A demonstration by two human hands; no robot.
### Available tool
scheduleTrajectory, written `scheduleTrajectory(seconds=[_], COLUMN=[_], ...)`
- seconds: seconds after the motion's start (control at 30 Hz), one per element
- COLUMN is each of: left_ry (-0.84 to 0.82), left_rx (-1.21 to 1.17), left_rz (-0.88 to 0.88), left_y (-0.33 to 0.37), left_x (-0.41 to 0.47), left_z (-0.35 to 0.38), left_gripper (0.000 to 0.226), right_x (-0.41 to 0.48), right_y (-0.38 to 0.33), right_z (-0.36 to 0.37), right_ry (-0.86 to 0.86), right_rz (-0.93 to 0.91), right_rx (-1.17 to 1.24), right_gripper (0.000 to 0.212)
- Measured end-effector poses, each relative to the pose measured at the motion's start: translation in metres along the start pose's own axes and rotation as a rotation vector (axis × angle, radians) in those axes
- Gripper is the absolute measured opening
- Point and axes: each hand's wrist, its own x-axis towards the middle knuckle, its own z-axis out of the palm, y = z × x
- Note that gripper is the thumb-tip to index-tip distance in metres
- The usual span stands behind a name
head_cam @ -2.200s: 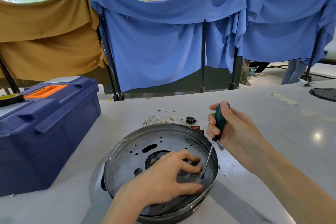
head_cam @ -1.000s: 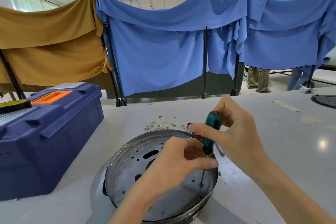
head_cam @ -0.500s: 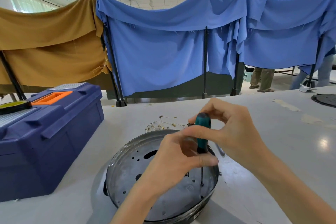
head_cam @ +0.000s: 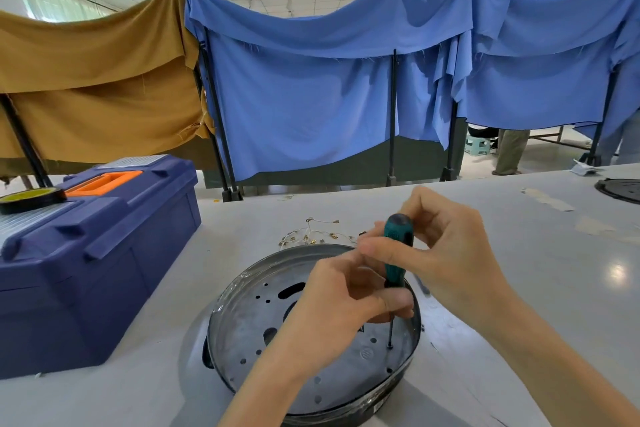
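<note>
A round dark metal pan (head_cam: 249,319) with several holes in its floor lies on the white table (head_cam: 519,288) in front of me. A screwdriver (head_cam: 397,253) with a teal and black handle stands nearly upright, its tip on the pan floor near the right rim. My right hand (head_cam: 446,253) grips the top of the handle with thumb and fingers. My left hand (head_cam: 343,302) pinches the lower end of the handle where the shaft begins.
A blue toolbox (head_cam: 93,253) with an orange handle stands at the left, a black and yellow tape roll (head_cam: 31,198) on its lid. Thin wires with gold terminals (head_cam: 311,234) lie behind the pan. Another dark disc (head_cam: 620,188) sits far right. Cloth-draped screens stand behind.
My left hand has lifted off the pan floor and taken the screwdriver low down. The screwdriver has swung from tilted to nearly upright, and my right hand has shifted to its top.
</note>
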Motion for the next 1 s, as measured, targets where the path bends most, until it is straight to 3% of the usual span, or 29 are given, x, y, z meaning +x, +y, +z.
scheduleTrajectory(seconds=[0.07, 0.23, 0.3, 0.47, 0.63, 0.73, 0.87, 1.0], left_ry=[-0.023, -0.073, -0.085, -0.042, -0.044, -0.014, 0.015, -0.046], left_rx=[0.032, 0.045, 0.017, 0.017, 0.026, 0.081, 0.0, 0.008], left_rz=[-0.005, -0.031, -0.041, -0.053, -0.099, -0.042, -0.007, -0.068], left_y=[-0.001, 0.0, 0.002, 0.0, -0.005, -0.002, 0.003, 0.005], left_x=[0.002, 0.001, -0.001, 0.001, -0.001, -0.001, 0.0, 0.0], left_z=[0.001, -0.003, -0.003, 0.003, 0.001, 0.001, 0.006, 0.001], left_gripper=[0.009, 0.023, 0.019, 0.022, 0.013, 0.027, 0.02, 0.016], right_x=[-0.001, 0.0, 0.001, -0.002, -0.002, -0.003, -0.003, 0.0], right_y=[0.002, 0.005, 0.006, 0.007, 0.005, 0.007, 0.007, 0.006], right_z=[0.002, -0.008, -0.009, 0.002, -0.001, 0.0, 0.004, -0.004], right_ry=[0.055, -0.228, -0.203, 0.045, -0.073, -0.025, 0.006, -0.081], right_rz=[0.024, 0.037, 0.03, 0.057, 0.008, 0.004, 0.023, 0.02], right_rx=[-0.034, 0.123, 0.108, 0.027, 0.08, 0.014, -0.037, 0.066], right_gripper=[0.055, 0.034, 0.032, 0.052, 0.042, 0.047, 0.055, 0.036])
